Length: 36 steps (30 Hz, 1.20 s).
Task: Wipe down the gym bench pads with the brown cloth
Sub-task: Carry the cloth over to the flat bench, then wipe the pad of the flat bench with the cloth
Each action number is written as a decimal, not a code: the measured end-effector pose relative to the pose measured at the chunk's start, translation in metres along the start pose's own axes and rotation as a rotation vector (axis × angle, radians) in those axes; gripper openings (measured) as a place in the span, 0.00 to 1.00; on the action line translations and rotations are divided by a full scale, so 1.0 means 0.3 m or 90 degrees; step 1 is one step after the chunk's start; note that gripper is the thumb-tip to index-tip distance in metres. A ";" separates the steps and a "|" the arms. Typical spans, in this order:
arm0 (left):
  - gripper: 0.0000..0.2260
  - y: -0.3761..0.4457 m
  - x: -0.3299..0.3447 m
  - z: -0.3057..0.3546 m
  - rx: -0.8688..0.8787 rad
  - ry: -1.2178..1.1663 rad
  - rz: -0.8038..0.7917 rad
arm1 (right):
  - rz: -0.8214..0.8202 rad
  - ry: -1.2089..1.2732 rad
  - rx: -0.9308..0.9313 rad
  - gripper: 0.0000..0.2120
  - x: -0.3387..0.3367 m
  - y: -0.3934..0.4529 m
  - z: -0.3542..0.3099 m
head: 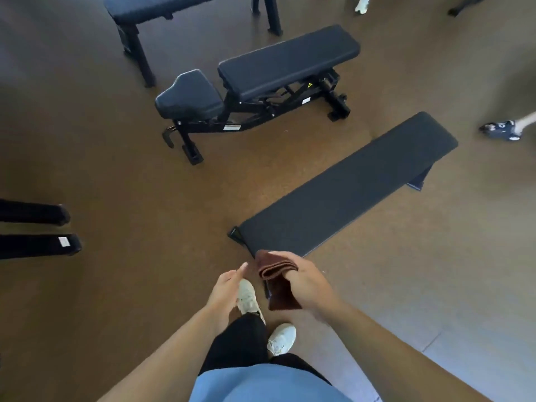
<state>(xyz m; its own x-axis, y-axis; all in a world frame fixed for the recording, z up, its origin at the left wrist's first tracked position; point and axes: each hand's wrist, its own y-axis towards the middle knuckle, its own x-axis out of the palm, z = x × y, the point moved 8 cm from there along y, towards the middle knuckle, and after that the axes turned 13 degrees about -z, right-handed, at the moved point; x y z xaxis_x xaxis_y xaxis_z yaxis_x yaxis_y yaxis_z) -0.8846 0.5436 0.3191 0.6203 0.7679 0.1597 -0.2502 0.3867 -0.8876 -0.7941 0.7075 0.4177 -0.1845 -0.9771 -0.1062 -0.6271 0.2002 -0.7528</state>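
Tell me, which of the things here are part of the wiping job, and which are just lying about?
Part of the job:
brown cloth, folded, gripped by the right hand
left hand, empty
flat bench pad, nearest
adjustable bench, two pads
far bench

Just about:
black equipment feet at the left edge
another person's shoe

Dim, even indoor light, warm on the brown floor [121,169]. Paler, cooler patch toward the lower right, as if lit from that side. Soft, weak shadows only, faint under the adjustable bench [255,91]. Dull sheen along its black pads, no hard glare. Overall softness, fine detail smeared. Strong wide-angle bending at the edges, with blur and darkening in the top corners. Shoe [501,129] at the right edge smeared.
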 end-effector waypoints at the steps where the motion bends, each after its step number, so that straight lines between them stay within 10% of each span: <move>1: 0.33 0.006 -0.023 -0.015 -0.033 -0.075 0.022 | -0.006 0.081 0.002 0.27 -0.006 0.014 -0.012; 7: 0.40 0.072 -0.055 0.058 -0.097 -0.397 -0.231 | 0.017 0.445 0.053 0.10 -0.116 0.088 -0.017; 15: 0.14 0.202 -0.144 0.261 -0.068 -0.076 -0.210 | 0.127 0.422 0.177 0.11 -0.267 0.262 0.167; 23: 0.16 0.562 -0.184 0.251 -0.015 0.321 0.024 | 0.205 0.370 0.284 0.12 -0.323 0.523 0.409; 31: 0.14 0.860 0.004 0.230 0.054 0.280 -0.051 | 0.363 0.088 0.170 0.15 -0.434 0.755 0.336; 36: 0.10 1.008 -0.073 0.038 -0.005 0.137 0.019 | -0.028 -0.329 0.142 0.26 -0.179 1.003 0.350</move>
<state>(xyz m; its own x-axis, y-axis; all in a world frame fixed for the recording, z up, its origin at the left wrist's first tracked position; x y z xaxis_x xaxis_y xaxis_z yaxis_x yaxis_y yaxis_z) -0.9822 0.6495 0.0519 0.7572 0.6521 0.0375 -0.2662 0.3604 -0.8940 -0.8936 0.8125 0.1287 0.2680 -0.9037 -0.3341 -0.4402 0.1936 -0.8768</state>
